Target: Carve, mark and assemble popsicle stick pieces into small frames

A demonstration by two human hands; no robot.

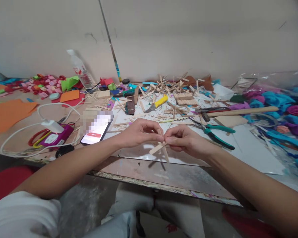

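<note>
Close to the table's front edge, both hands meet over a small piece of crossed wooden craft sticks point(158, 148). My left hand point(145, 133) pinches it from the left with thumb and forefinger. From the right, my right hand point(181, 137) pinches the same piece, its fingers curled. One stick points toward the lower left and another hangs down to the right; their joint is partly hidden by the fingertips. Green-handled pliers point(217, 134) lie beside my right hand. Beyond my left hand is a yellow utility knife point(157, 103) on the white board point(258, 155).
A phone point(97, 128) and a purple power strip point(57, 136) with a white cable lie at left. Loose craft sticks point(173, 86) pile up behind. A hammer point(243, 111) lies at right near blue crepe paper point(279, 100). A plastic bottle point(79, 69) leans by the wall.
</note>
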